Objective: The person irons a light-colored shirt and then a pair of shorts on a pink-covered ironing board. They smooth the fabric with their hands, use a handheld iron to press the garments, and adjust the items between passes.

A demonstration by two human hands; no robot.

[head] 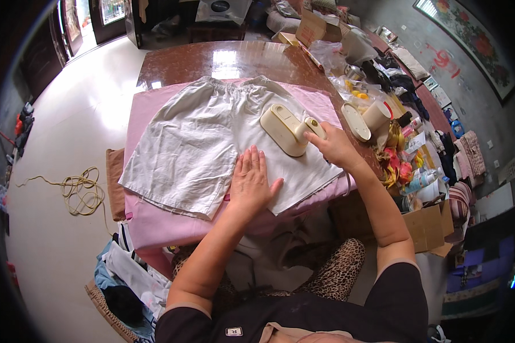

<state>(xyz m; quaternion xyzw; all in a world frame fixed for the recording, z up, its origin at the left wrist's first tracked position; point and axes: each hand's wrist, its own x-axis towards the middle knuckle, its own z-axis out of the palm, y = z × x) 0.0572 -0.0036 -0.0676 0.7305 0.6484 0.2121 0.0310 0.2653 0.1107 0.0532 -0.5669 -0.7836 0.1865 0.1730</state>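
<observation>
White shorts [189,137] with a gathered waistband lie spread over a pink cloth [167,231] on the table. My right hand [334,145] grips the handle of a cream handheld garment iron [285,128], which rests on the shorts' right leg. That leg looks smoother than the wrinkled left one. Flat on the fabric, near the inner leg edges, lies my left hand [252,178] with its thumb spread to the side. The soleplate of the iron faces down and is hidden.
Right of the cloth, a cream oval tray [355,122] sits by a cream cylindrical container [376,115]. Fruit [397,165], bottles and bags crowd that side, above a cardboard box [427,227]. Clothes [128,274] are piled at lower left; a yellow cord [83,193] coils on the floor.
</observation>
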